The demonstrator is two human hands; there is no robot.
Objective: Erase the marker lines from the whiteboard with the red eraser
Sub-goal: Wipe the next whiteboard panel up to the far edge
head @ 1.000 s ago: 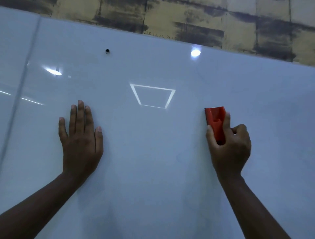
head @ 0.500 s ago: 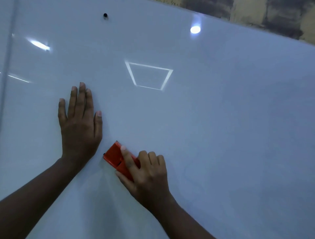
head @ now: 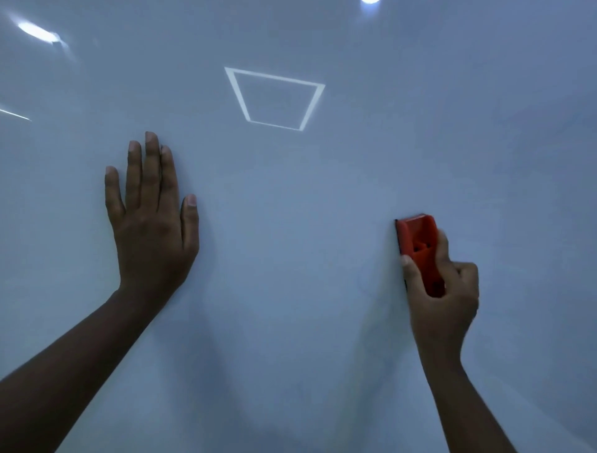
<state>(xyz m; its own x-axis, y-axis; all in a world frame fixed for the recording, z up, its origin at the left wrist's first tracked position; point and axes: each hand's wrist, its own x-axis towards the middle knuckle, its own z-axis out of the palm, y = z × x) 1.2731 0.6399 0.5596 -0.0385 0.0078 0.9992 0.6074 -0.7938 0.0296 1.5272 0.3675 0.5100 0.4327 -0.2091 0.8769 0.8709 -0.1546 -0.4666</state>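
1. Two bare hands lie against a glossy, smooth whiteboard (head: 323,200) that fills the whole view; its pale blue-grey surface reflects light like polished enamel.
2. At the far left, an elongated bright reflection (head: 37,32) and a thin streak of glare (head: 14,114) shine on the board.
3. The left hand (head: 151,220) lies flat on the board, palm down, its fingers (head: 151,168) straight and close together and pointing up, the thumb lying alongside; it holds nothing. Its bare forearm runs down to the lower left corner.
4. Up and to the right of that hand, near the middle, sits a reflected square outline (head: 274,98), skewed into a trapezoid with thin white edges.
5. At the top edge a small round glare spot (head: 370,1) is cut off by the frame.
6. Right of centre, the red eraser (head: 416,239) stands upright against the board: a blocky, moulded plastic body with a recessed grip and a thin dark pad along its left edge, touching the surface.
7. The right hand (head: 442,297) grips the eraser's lower half, thumb on its left side, fingers curled round the right.
8. No marker lines can be made out clearly; only faint smudges near the eraser.
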